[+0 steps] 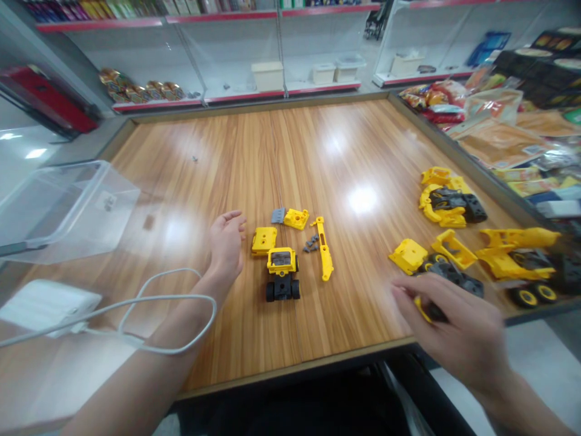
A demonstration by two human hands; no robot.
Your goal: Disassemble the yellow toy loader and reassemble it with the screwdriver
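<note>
Your left hand [226, 242]: half-spread, empty | right hand [460, 330]: blurred, grip unclear | toy truck [282, 281]: between, nearer left, axis fore-aft

showing no readable words, numbers or brands; bearing only a small whitish label [108, 201] on the clear plastic box [68, 212] (blurring beyond reading) and a pale patch [534, 149] on an orange packet [494, 143], likewise defying reading.

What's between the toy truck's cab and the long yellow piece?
Small grey screws, loosely clustered, nearer the long yellow piece. Shows in the head view.
</note>
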